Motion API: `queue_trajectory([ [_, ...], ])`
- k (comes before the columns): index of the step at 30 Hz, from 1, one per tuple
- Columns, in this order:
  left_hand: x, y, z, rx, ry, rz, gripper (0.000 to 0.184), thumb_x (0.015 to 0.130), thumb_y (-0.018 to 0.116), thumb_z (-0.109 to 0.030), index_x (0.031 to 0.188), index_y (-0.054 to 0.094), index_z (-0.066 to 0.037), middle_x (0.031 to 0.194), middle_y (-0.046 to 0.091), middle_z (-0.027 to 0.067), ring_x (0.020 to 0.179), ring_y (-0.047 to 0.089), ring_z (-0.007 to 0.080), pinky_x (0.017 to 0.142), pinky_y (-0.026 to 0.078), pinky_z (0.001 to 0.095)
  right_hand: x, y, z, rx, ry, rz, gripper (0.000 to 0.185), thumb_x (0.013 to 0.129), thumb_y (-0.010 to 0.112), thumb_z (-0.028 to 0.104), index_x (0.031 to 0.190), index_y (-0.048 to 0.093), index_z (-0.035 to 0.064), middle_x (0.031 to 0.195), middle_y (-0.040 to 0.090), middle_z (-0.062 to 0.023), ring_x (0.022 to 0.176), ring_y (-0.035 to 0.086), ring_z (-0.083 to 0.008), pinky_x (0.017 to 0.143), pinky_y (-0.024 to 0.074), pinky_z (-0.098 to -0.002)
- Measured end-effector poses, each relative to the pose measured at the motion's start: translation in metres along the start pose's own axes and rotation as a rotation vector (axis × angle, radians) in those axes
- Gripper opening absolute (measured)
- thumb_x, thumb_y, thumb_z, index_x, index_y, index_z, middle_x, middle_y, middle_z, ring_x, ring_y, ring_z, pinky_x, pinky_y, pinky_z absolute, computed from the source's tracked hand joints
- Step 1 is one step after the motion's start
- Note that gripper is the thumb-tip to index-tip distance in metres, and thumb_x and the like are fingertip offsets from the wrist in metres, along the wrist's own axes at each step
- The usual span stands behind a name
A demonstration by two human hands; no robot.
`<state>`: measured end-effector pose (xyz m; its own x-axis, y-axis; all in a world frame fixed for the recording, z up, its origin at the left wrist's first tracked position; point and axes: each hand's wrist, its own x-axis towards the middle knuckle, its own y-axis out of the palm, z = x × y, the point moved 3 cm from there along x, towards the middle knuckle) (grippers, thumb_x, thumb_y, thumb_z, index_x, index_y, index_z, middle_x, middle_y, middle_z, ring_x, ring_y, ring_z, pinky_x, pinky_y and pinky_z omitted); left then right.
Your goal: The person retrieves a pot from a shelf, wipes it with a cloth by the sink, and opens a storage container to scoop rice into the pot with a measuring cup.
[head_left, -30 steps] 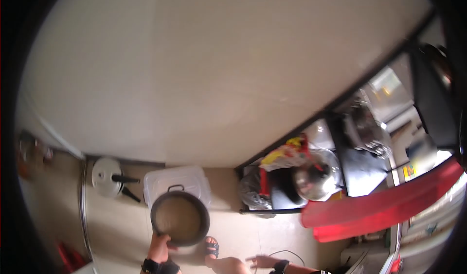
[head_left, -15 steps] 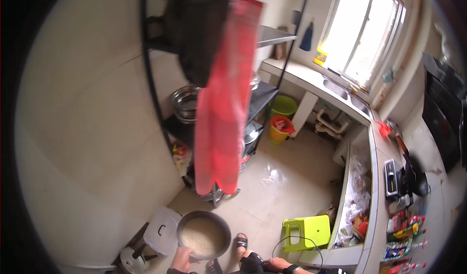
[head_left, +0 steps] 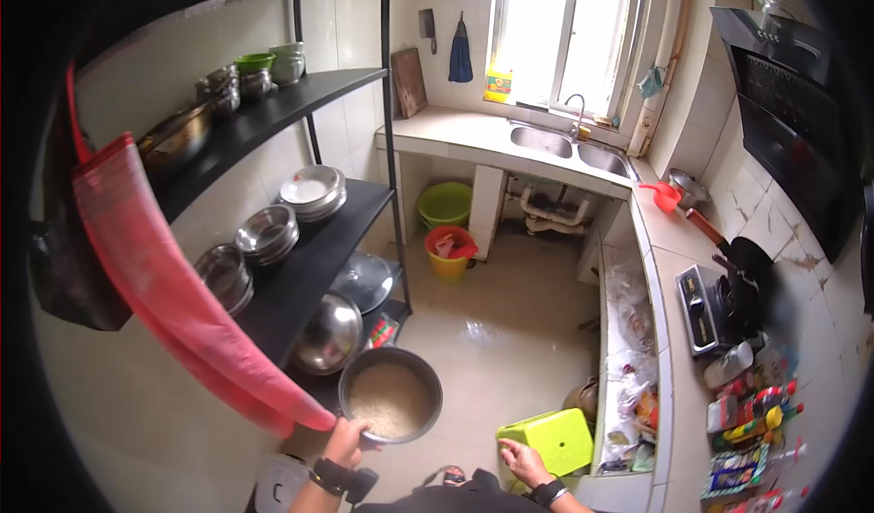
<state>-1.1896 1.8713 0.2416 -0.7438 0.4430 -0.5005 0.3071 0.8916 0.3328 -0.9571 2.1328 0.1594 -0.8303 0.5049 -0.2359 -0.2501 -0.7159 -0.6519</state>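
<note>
My left hand (head_left: 350, 442) is closed on the near-left rim of a dark round cooking pot (head_left: 435, 395). Pale rice (head_left: 391, 399) in cloudy water lies inside the pot, which I hold above the floor. Over the green plastic stool (head_left: 569, 440), at its left end in view, is my right hand (head_left: 523, 464), with fingers loosely bent and apart and nothing visible in them. Whether it touches the stool I cannot tell.
A black shelf rack (head_left: 341, 217) with metal bowls stands at left, a pink-red cloth (head_left: 196, 317) hanging beside it. Ahead are the double sink (head_left: 542, 142) and a yellow-orange bucket (head_left: 451, 263). Along the right counter are a stove (head_left: 701, 308) and several bottles.
My view has moved forward and swung, so the hanging cloth now sits farther left. The pot has come with my left hand past the rack, and my right hand appears nearer the stool.
</note>
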Motion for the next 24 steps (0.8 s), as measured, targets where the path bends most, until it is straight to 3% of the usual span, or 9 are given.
queue_trajectory([
  [4, 0.042, 0.056, -0.026, -0.035, -0.049, 0.046, 0.013, 0.075, 0.048, 0.001, 0.083, 0.052, 0.009, 0.074, 0.057, 0.0158, 0.058, 0.060, 0.0255, 0.044, 0.050, 0.0359, 0.062, -0.066, -0.008, -0.038, -0.164, -0.251, 0.031, 0.084, 0.056, 0.016, 0.115, 0.055, 0.0081, 0.086, 0.063, -0.0144, 0.077, 0.062, -0.0293, 0.068, 0.0489, -0.0344],
  [8, 0.089, 0.100, -0.068, -0.003, -0.063, 0.064, 0.012, 0.074, 0.051, -0.001, 0.084, 0.055, 0.004, 0.075, 0.057, 0.0123, 0.061, 0.058, 0.0237, 0.044, 0.047, 0.0361, 0.129, -0.119, 0.014, -0.050, -0.267, -0.384, 0.049, 0.081, 0.057, 0.004, 0.127, 0.041, 0.0013, 0.120, 0.049, -0.0198, 0.104, 0.054, -0.0313, 0.087, 0.0456, -0.0344],
  [11, 0.141, 0.139, -0.105, -0.043, -0.029, 0.060, 0.011, 0.075, 0.050, -0.001, 0.085, 0.053, 0.000, 0.078, 0.055, 0.0114, 0.062, 0.057, 0.0225, 0.046, 0.048, 0.0348, 0.185, -0.159, 0.031, -0.022, -0.297, -0.410, 0.056, 0.082, 0.055, 0.003, 0.133, 0.031, -0.0009, 0.134, 0.036, -0.0219, 0.122, 0.040, -0.0327, 0.102, 0.0338, -0.0342],
  [12, 0.161, 0.156, -0.119, -0.061, -0.023, 0.086, 0.009, 0.077, 0.048, -0.001, 0.083, 0.053, 0.002, 0.072, 0.057, 0.0116, 0.055, 0.057, 0.0212, 0.043, 0.048, 0.0318, 0.203, -0.176, 0.037, -0.030, -0.283, -0.420, 0.057, 0.082, 0.054, 0.004, 0.134, 0.030, -0.0003, 0.135, 0.035, -0.0215, 0.124, 0.038, -0.0321, 0.103, 0.0308, -0.0344],
  [15, 0.251, 0.189, -0.143, -0.142, -0.072, 0.133, 0.006, 0.079, 0.049, -0.004, 0.079, 0.051, 0.001, 0.071, 0.055, 0.0139, 0.058, 0.055, 0.0230, 0.050, 0.046, 0.0336, 0.257, -0.222, 0.034, -0.012, -0.264, -0.441, 0.055, 0.084, 0.051, 0.002, 0.134, 0.031, 0.0014, 0.136, 0.035, -0.0201, 0.124, 0.037, -0.0331, 0.103, 0.0307, -0.0351],
  [18, 0.337, 0.252, -0.153, -0.243, -0.181, 0.135, 0.010, 0.081, 0.049, -0.007, 0.083, 0.053, 0.002, 0.077, 0.059, 0.0137, 0.067, 0.059, 0.0223, 0.058, 0.052, 0.0318, 0.301, -0.265, 0.021, 0.027, -0.129, -0.412, 0.054, 0.083, 0.051, 0.001, 0.133, 0.032, 0.0009, 0.132, 0.040, -0.0196, 0.121, 0.040, -0.0321, 0.102, 0.0329, -0.0351],
  [24, 0.429, 0.355, -0.189, -0.092, -0.387, 0.270, 0.007, 0.080, 0.048, -0.005, 0.083, 0.054, -0.001, 0.077, 0.059, 0.0110, 0.067, 0.060, 0.0211, 0.057, 0.052, 0.0316, 0.351, -0.317, -0.022, 0.344, 0.148, -0.469, 0.045, 0.085, 0.050, 0.002, 0.129, 0.040, 0.0005, 0.126, 0.048, -0.0172, 0.109, 0.052, -0.0237, 0.094, 0.0408, -0.0328],
])
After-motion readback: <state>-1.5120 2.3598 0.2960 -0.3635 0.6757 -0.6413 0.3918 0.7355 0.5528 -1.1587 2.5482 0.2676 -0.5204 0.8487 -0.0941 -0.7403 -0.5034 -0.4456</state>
